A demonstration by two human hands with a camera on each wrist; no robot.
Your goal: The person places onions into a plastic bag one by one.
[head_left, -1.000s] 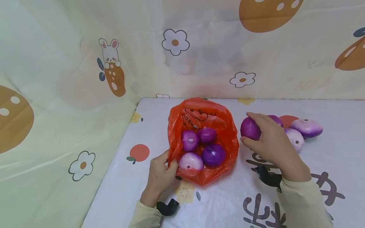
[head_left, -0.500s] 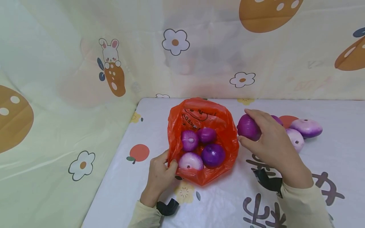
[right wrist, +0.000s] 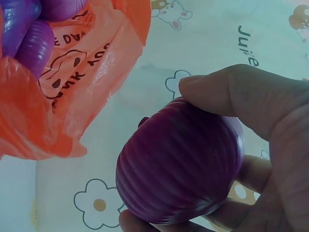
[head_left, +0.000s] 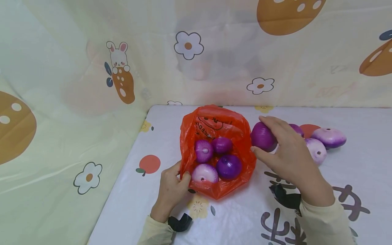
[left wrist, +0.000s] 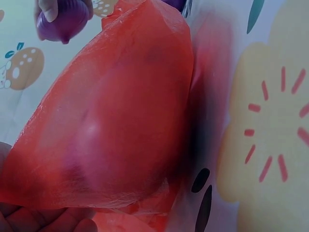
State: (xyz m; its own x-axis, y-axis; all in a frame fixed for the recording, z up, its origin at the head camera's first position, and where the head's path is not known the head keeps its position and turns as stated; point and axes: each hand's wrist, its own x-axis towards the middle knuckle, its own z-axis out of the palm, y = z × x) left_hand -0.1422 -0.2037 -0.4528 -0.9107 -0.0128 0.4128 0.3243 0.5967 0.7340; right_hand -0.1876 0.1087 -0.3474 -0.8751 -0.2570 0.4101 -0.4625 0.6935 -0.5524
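Note:
A red plastic bag [head_left: 216,192] stands with its mouth spread wide, several purple onions [head_left: 229,166] inside. My left hand [head_left: 174,185] pinches the bag's left rim between thumb and fingers; the left wrist view shows the bag's thin side [left wrist: 130,121] with a rounded shape behind it. To the right of the bag, my right hand [head_left: 288,149] grips a dark purple onion [head_left: 264,136] that overlaps the bag's right edge in the head view. From the right wrist, the ridged onion [right wrist: 178,164] sits between the thumb above and the fingers below.
Beyond the right hand lie more onions: a pale one [head_left: 316,150], a flatter white and purple one [head_left: 329,137] and a purple one [head_left: 296,130] partly hidden by the hand. A patterned sheet [head_left: 220,68] rises behind the white table cover [head_left: 239,217].
My right hand has moved a little left with the onion, bringing it up to the bag's right edge. The left hand and the bag have stayed in place.

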